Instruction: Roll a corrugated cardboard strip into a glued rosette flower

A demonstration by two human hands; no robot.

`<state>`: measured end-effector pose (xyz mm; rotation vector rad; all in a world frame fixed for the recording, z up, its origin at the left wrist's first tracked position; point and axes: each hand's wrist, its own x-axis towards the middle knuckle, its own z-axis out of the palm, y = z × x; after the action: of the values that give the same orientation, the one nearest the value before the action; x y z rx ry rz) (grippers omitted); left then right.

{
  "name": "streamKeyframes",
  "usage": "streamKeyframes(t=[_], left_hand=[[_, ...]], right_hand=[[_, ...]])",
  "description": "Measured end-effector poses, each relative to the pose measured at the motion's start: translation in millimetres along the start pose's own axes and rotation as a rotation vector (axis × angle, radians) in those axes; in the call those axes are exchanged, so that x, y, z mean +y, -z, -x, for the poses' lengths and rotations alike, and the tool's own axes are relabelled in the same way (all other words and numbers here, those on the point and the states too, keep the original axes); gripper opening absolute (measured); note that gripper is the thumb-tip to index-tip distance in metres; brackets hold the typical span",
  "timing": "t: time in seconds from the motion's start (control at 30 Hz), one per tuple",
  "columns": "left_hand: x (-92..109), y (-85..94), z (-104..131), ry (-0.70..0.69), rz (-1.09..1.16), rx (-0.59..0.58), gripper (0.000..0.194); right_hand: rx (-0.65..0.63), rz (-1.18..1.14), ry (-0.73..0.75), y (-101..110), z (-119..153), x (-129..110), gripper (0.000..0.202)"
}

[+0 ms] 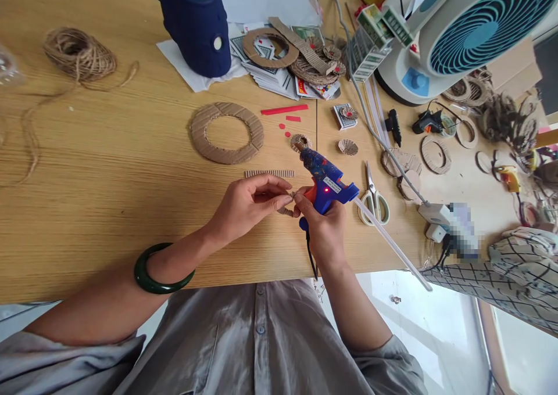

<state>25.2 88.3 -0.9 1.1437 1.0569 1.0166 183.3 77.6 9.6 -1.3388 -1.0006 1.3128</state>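
Note:
My right hand (325, 226) is wrapped round the handle of a blue hot glue gun (329, 183) with a lit red light and a long clear glue stick out of its back. The nozzle points away to the upper left. My left hand (255, 203) pinches a small curled strip of corrugated cardboard (285, 211), and my right fingertips meet it there. Just beyond the left fingers lies a flat corrugated strip (269, 173). Near the nozzle sits a pleated cardboard rosette (300, 142). A cardboard ring (226, 132) lies farther left.
Red paper pieces (284, 110) lie beyond the rosette. Scissors (373, 200) rest right of the glue gun. A grey cable (366, 101) runs to a power strip (436, 216). Twine (81, 53), a dark blue object (194, 29), playing cards (272, 81) and a fan (479, 35) stand around.

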Motion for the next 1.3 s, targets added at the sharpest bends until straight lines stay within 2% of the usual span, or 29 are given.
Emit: streamKeyframes(t=[0.13, 0.37, 0.5, 0.77, 0.93, 1.17, 1.3], left_hand=[[-2.2, 1.3, -1.5, 0.019, 0.015, -0.017, 0.014], [-3.0, 3.1, -3.3, 0.109, 0.145, -0.144, 0.018], [-1.7, 2.5, -2.8, 0.164, 0.211, -0.166, 0.02], [-5.8, 1.7, -3.9, 0.124, 0.185, -0.126, 0.022], [-7.5, 3.3, -4.7, 0.106, 0.147, -0.099, 0.021], [0.8, 1.6, -4.8, 0.172, 0.237, -0.066, 0.017], [-0.3, 1.7, -5.8, 0.231, 0.403, -0.08, 0.015]], right_hand=[[0.005, 0.024, 0.025, -2.4, 3.0, 0.2, 0.013], [-0.002, -0.047, -0.082, 0.6, 3.2, -3.1, 0.016], [0.033, -0.071, -0.137, 0.6, 2.4, -4.7, 0.019], [0.035, 0.065, 0.006, -2.8, 5.1, -2.8, 0.016], [0.006, 0.094, 0.0, -3.7, 7.2, -4.1, 0.016], [0.043, -0.015, -0.003, 21.0, 5.6, -3.5, 0.017], [-0.014, -0.075, -0.153, 36.7, 10.0, -4.5, 0.027]])
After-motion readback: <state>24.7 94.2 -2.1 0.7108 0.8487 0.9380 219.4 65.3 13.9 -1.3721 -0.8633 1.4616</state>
